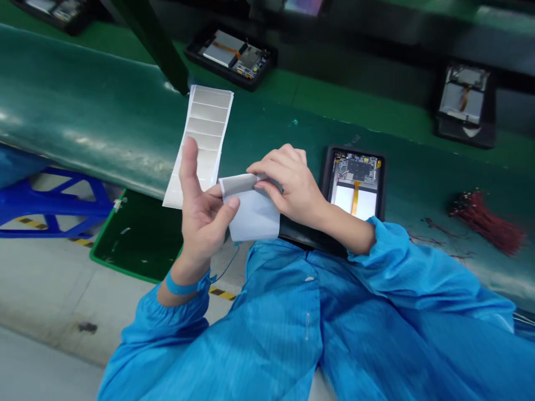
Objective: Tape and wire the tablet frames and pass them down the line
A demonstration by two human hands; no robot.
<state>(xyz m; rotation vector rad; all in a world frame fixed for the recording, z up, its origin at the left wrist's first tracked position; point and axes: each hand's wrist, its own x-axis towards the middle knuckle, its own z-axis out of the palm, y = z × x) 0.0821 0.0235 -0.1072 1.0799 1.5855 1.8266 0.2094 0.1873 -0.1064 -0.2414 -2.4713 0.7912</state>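
Green conveyor belt spans the far scene; an opened tablet lies right. Our left hand pinches the label strip; our right hand fingers grip a grey sheet. Uneven pulling could crease it.

We see two hands, one strip of stickers, one loose gray sheet, four open tablets, and one bunch of red wires.
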